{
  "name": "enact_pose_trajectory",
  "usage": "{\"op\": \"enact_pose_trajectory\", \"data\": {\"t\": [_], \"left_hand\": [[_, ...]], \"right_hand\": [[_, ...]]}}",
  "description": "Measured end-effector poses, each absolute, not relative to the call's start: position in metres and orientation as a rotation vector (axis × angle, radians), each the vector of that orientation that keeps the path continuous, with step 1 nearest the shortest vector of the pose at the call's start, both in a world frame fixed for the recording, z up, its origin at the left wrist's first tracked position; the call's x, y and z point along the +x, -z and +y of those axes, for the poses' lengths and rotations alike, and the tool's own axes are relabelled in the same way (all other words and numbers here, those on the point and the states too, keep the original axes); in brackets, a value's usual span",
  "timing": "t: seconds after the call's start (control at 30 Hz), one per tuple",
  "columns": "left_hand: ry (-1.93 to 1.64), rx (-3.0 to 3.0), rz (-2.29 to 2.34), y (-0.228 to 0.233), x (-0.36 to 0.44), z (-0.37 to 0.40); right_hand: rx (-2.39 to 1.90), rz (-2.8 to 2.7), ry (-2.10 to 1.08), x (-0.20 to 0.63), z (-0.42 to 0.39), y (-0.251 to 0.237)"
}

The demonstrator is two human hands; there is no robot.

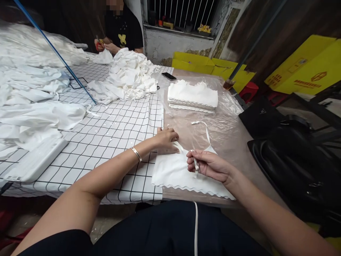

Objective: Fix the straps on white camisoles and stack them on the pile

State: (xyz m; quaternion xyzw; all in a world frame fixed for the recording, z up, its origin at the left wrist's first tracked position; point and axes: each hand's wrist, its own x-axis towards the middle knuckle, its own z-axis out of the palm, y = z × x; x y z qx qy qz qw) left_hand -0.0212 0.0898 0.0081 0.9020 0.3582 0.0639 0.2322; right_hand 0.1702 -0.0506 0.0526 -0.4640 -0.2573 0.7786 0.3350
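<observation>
Nearest us is our dark navy top (149, 227) w/ thin white piping. Just past it, near the table edge, lies a flat white fabric garment (170, 172), scalloped hem toward us, mostly on a clear crinkled plastic sheet (229, 131) over brown; its L end overlaps a white cloth w/ black grid lines (117, 131).

Our R hand (210, 165) is above the garment, thumb & fingers pinching a narrow white fabric strap (196, 164). Our L hand (166, 139), w/ a silver-coloured bangle (136, 154) at the wrist, is at the garment's upper L edge, fingers curled; a bit of white strap shows beside them, but we can't tell if they grip it. A second white strap (207, 133) curves out on the plastic from the upper R corner.

Off to L: long white plastic case (37, 160); off to R, beside the table, a shiny black bag (287, 160).

Farther on: a neat stack of white scalloped pieces (193, 96), then a black phone (168, 76) b/w it & a crumpled white fabric heap (133, 76). Behind the heap, a co-worker in a black tee (130, 32) holds a red-handled tool (99, 46). Yellow boxes (193, 63) stand past the table, w/ a barred window (183, 14) at the back.
</observation>
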Motion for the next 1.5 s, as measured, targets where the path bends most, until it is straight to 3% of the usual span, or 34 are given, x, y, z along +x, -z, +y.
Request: {"op": "enact_pose_trajectory", "data": {"t": [0.17,0.33,0.57,0.73,1.2,1.5], "left_hand": [[-0.401,2.532,1.069,0.007,-0.021,0.073],[-0.384,2.424,1.116,0.01,-0.027,0.073],[-0.662,2.339,0.914,-0.019,0.003,0.055],[-0.745,2.185,0.878,-0.033,0.013,0.087],[-0.395,2.044,1.226,-0.041,0.005,0.117],[-0.217,2.346,1.225,-0.02,-0.011,0.027]], "right_hand": [[-1.195,-0.725,-1.854,0.182,-0.038,-0.075],[-1.23,-0.839,-1.659,0.194,-0.026,-0.099],[-1.163,-0.808,-1.804,0.176,-0.021,-0.1],[-1.206,-0.855,-1.836,0.174,-0.028,-0.092],[-1.519,-0.938,-1.831,0.188,-0.012,-0.056],[-1.407,-0.809,-1.624,0.196,-0.012,-0.038]]}}
